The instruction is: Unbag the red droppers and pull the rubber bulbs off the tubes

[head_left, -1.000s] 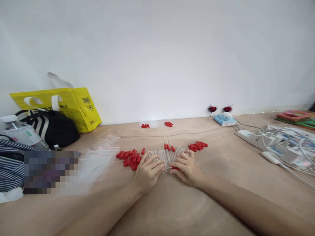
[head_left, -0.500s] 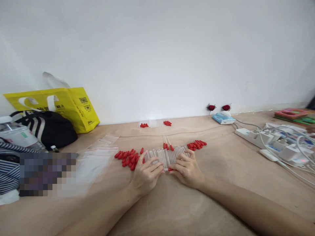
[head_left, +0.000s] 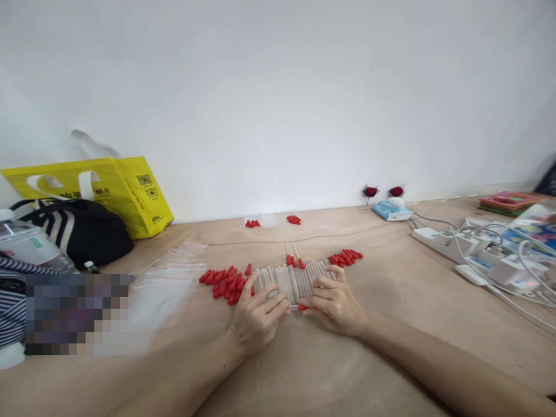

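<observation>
My left hand (head_left: pixel 260 318) is closed, its fingertips pinching a clear glass dropper tube (head_left: pixel 294 307) that lies crosswise toward my right hand. My right hand (head_left: pixel 332 304) is closed on a red rubber bulb (head_left: pixel 302 307), which meets the tube's right end; how far the tube goes in is hidden. Just beyond both hands lies a row of clear glass tubes (head_left: pixel 289 282). Several droppers with bulbs fitted (head_left: pixel 301 263) lie past the row, their tubes pointing to the wall. Loose red bulbs are heaped left (head_left: pixel 226 284) and right (head_left: pixel 346 256) of the row.
Clear zip bags (head_left: pixel 163 292) lie left. Small bags of red bulbs (head_left: pixel 252 223) rest by the wall. A yellow bag (head_left: pixel 147 200), black bag (head_left: pixel 93 231) and plastic bottle (head_left: pixel 37 243) stand left. Right are tissues (head_left: pixel 392 211), a power strip (head_left: pixel 428 236) with cables, and part of another person's hand.
Both hands have come slightly nearer to me, and more of the tube and bulb shows between them. The view has shifted a little.
</observation>
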Available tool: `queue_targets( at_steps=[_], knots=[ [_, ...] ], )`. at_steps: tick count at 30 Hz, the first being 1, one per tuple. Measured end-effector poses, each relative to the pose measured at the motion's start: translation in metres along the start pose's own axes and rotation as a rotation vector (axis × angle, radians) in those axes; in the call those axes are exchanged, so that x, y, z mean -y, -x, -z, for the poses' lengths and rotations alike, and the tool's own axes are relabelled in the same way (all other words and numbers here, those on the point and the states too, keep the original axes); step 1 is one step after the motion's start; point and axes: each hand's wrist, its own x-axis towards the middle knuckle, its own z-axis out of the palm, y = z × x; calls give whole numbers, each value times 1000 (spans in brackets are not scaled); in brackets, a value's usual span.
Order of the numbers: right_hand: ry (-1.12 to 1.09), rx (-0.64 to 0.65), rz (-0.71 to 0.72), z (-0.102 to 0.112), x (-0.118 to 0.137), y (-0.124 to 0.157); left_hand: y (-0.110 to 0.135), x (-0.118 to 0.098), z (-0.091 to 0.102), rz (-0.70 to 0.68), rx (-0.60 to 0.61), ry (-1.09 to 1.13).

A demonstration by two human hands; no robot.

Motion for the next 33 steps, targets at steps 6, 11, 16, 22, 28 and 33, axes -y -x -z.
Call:
queue_targets(
  at_steps=[6, 11, 16, 22, 28, 33],
  knots=[
    [-115, 103, -37, 6, -1, -3, -1, 0, 1, -17, 8, 1],
    [-155, 70, -219, 14, -21, 1, 3, 11, 5, 77, -40, -37],
    [-161, -231, -784, 24, -74, 14, 0, 19, 8, 300, -28, -13],
    [104, -61, -1224, 39, -101, 15, -43, 19, 3, 591, 154, 346],
    [135, 175, -1249, 31, -106, -12, -93, 20, -22, 862, 622, 433],
    [150, 376, -1237, 13, -120, -36, -103, 11, -41, 844, 707, 297]
  ],
)
